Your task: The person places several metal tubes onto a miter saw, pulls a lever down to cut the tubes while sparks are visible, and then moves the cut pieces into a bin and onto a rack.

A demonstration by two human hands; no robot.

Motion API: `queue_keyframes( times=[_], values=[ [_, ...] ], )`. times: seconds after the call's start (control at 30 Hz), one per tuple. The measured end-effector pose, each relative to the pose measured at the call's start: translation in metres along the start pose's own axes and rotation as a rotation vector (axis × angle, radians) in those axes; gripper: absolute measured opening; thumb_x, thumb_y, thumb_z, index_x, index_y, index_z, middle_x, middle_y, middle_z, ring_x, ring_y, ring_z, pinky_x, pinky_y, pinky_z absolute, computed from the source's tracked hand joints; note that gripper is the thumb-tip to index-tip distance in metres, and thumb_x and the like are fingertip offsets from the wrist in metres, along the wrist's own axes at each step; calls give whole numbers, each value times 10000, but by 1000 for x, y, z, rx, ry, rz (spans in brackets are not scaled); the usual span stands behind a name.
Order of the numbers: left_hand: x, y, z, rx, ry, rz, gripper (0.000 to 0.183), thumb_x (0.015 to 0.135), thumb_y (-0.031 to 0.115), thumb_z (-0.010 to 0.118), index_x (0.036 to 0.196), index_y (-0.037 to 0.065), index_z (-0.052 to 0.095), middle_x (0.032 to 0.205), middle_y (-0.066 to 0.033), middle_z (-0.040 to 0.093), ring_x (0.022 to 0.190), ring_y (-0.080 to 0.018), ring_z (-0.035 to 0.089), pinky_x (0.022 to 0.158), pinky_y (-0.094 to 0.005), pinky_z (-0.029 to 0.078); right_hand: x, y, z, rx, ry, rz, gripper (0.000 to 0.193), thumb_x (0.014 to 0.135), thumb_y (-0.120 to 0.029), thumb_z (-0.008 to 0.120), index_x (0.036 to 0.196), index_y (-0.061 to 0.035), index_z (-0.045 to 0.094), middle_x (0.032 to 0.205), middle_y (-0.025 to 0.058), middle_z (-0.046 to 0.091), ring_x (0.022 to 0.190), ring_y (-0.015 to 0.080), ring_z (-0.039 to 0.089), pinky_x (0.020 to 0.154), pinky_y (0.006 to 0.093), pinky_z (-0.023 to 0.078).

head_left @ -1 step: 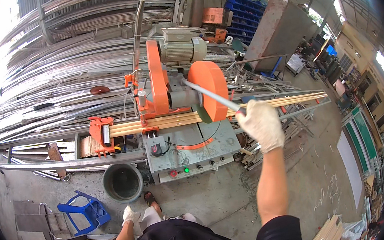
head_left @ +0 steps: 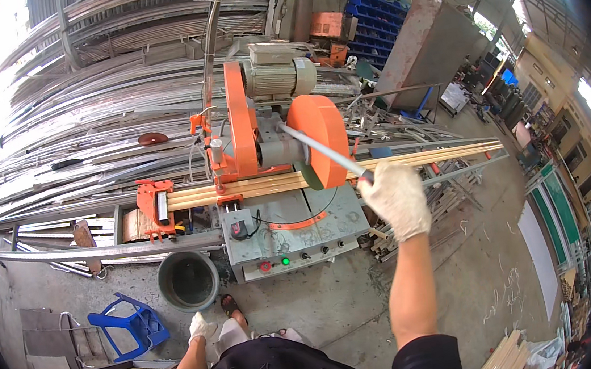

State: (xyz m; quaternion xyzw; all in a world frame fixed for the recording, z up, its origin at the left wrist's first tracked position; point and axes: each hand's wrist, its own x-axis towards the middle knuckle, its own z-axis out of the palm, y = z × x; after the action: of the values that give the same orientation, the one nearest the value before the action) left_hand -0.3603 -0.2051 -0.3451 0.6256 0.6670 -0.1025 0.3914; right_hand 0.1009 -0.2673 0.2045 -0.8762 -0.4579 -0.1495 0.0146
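My right hand [head_left: 397, 199], in a pale work glove, is wrapped around the end of the grey lever handle [head_left: 328, 151] of a cut-off saw. The handle joins the saw beside its orange blade guard [head_left: 323, 137]. Below the guard, the dark blade edge [head_left: 311, 177] meets a bundle of long, pale yellow bars [head_left: 252, 188] lying across the saw bed. At the bundle's left end is an orange stop [head_left: 156, 205]. My left hand [head_left: 201, 328], also gloved, hangs low by my leg, away from the saw; its fingers are too indistinct to read.
The saw's grey base [head_left: 301, 231] has knobs and a lit green button. In front stand a dark bucket [head_left: 165, 283] and a blue plastic stool [head_left: 137, 326]. Metal profiles [head_left: 71, 137] are stacked behind. More pale bars lie at the lower left and lower right.
My right hand has shifted slightly left and down with the lever handle, and the blade guard has moved a little with it. My left hand stays by my leg.
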Motion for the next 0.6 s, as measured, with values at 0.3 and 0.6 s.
queue_keyframes(
  times=[0.3,0.6],
  values=[
    [-70,57,-4,-94,-14,107,872,717,319,767,1461,-26,471,1453,-289,531,1374,-397,517,1140,-435,452,-63,18,53,170,-80,75,367,919,-366,711,863,-4,684,786,215,721,795,392,735,744,484,589],
    [-90,-99,66,64,-76,-333,735,693,341,798,1289,-30,581,1319,-263,648,1244,-383,637,1030,-421,535,-77,17,64,186,-39,101,346,914,-358,727,861,-19,680,741,200,707,748,382,729,689,478,582]
  ],
)
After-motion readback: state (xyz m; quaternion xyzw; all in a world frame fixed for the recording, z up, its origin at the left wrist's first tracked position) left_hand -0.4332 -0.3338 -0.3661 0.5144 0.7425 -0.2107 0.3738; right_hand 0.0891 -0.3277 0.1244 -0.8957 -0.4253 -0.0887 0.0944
